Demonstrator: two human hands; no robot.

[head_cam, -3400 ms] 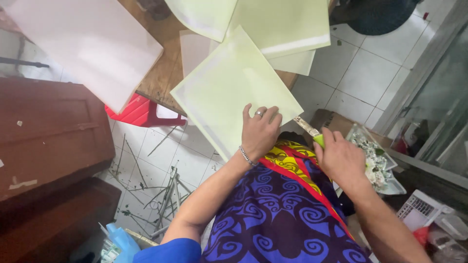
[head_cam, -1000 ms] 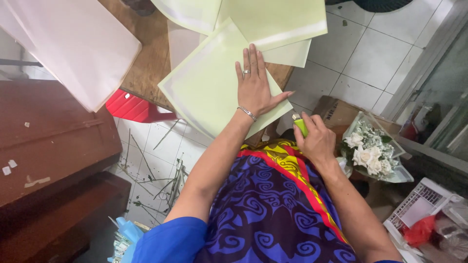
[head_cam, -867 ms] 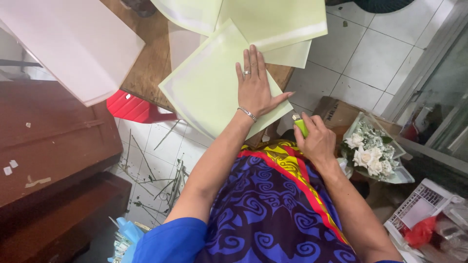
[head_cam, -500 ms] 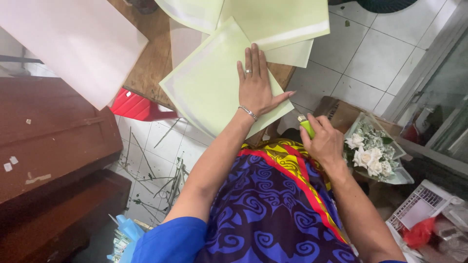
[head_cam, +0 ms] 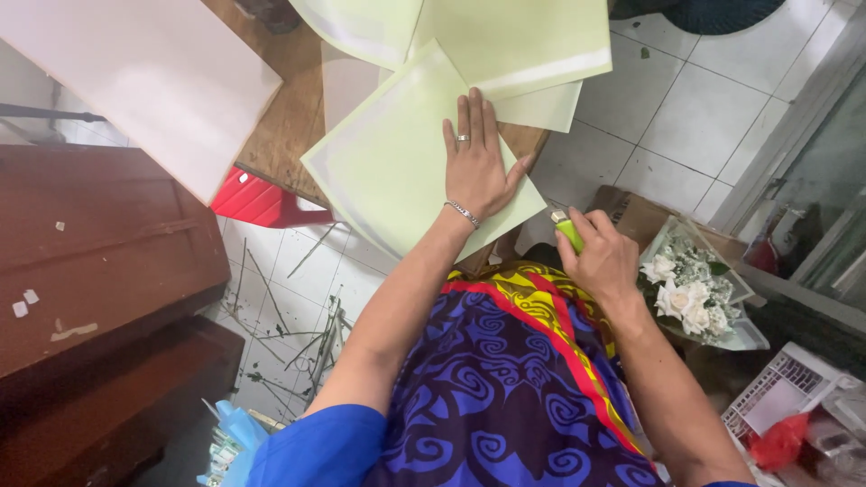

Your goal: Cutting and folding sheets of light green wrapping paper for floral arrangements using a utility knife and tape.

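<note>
Far left: dark red-brown wooden furniture [head_cam: 99,261], cut off by the frame edge; above it a large white sheet [head_cam: 144,81], top corner out of view; red plastic item [head_cam: 257,200] pokes out from under the wooden table [head_cam: 284,117], mostly hidden; cut stems [head_cam: 307,334] scattered on the white tile floor [head_cam: 695,108], thin and hard to count; blue bits at bottom edge, unclear what.

Centre: pale green sheet [head_cam: 388,171] lies on the table edge, near corner overhanging; left hand [head_cam: 476,162] flat on it, fingers spread slightly, palm down, ring and bracelet visible; more pale green sheets [head_cam: 514,41] overlap behind, tops cut off, count unclear.

Right: right hand [head_cam: 600,261] curled round a small green-handled tool [head_cam: 566,230], just off the sheet's right corner; only the tip shows, rest hidden in the fist, so kind of tool uncertain; beyond it a wrapped bunch of white flowers [head_cam: 687,293] on a cardboard box [head_cam: 631,212], partly hidden by the forearm; white basket [head_cam: 785,392] bottom right, cropped.
</note>
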